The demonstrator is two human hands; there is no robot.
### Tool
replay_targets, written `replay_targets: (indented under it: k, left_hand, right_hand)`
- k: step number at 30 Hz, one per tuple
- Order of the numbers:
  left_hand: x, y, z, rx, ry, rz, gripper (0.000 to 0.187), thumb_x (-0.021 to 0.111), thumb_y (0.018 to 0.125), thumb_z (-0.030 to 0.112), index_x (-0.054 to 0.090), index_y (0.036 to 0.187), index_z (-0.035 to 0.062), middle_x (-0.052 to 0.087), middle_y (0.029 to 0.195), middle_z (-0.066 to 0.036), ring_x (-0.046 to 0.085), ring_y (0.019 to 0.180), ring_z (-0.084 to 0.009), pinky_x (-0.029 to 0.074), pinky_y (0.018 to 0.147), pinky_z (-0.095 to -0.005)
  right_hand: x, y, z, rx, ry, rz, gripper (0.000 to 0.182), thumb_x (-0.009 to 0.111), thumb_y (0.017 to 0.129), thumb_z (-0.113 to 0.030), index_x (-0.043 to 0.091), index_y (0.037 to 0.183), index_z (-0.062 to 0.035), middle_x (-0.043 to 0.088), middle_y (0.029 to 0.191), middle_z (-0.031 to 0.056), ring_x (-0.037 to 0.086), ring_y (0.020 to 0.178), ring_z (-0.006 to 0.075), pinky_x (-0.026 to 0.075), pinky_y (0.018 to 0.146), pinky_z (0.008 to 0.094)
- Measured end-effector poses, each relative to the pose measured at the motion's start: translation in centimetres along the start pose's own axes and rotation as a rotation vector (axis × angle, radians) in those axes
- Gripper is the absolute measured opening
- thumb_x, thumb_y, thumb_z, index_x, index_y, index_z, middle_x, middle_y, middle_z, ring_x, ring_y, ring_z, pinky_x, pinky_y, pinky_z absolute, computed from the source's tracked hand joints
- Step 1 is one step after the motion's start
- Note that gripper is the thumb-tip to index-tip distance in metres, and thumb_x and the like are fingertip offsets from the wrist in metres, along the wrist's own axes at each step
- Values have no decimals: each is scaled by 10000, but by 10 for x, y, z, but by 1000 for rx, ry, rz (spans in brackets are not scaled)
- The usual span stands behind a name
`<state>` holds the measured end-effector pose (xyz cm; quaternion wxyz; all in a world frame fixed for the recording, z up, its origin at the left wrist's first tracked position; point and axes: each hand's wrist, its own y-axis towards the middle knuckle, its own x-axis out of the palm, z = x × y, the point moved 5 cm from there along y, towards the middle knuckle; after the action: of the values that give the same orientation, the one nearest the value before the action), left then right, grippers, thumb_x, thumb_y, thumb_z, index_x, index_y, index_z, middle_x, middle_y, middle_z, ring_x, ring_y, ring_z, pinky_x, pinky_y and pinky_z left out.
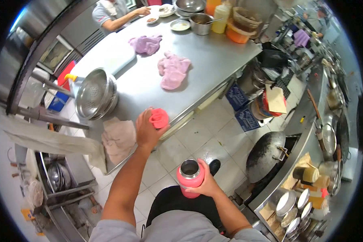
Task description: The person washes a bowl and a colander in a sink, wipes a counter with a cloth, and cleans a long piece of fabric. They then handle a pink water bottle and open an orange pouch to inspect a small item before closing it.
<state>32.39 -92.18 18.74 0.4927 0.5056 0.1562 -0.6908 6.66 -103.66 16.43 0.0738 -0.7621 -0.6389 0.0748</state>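
Two hands: lid [159, 118] left, (pink) bottle [189, 181] right.

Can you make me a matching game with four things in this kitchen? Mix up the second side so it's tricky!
Things:
1. Pink lid
2. Pink flask
3. Crumpled purple cloth
4. Colander

Where or what:
A. Open at the top, in the right hand
B. Silver, with lots of little holes
C. In the left hand
D. Next to the white board

Right pairs: 1-C, 2-A, 3-D, 4-B
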Motion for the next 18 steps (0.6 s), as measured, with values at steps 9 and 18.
replay_targets:
  k: [9,18]
  left_hand:
    - [-3,0,2,-10,19,0,816,812,634,386,437,1272,45,484,1305,-121,410,1223,-301,317,1031,-421]
    - [11,0,0,34,-73,-57,837,827,621,347,426,1295,55,482,1317,-131,419,1222,-324,305,1038,-451]
  right_hand:
    - [4,-22,-1,35,-11,34,1120,915,524,-276,234,1381,-42,452,1304,134,454,1220,226,368,1026,378]
    - [-2,-38,-9,-6,-49,68,1122,861,586,-324,176,1445,-99,414,1368,163,419,1271,291,336,1062,385]
